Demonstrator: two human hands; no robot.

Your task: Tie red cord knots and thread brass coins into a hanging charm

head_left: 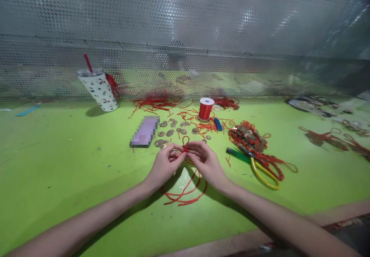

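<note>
So the red cord (185, 149) is up off the table (86, 164), right between both hands, little loop on top, tails curling down below. Left hand (167, 161) is nearly closed, thumb and fingertips pinching by the knot; right hand (206, 163) pinches the other side, fingers loosely curled. Looks super light and floppy, probably a bit slick, no real worry about breaking it, but the knot could slip or distort if tugged unevenly. Best grip is fingertips right beside the knot, not the limp tails. Just past the hands are loose coins (170, 132), then the spool (206, 110), with scissors (252, 154) off right and a cup (100, 91) far left.
</note>
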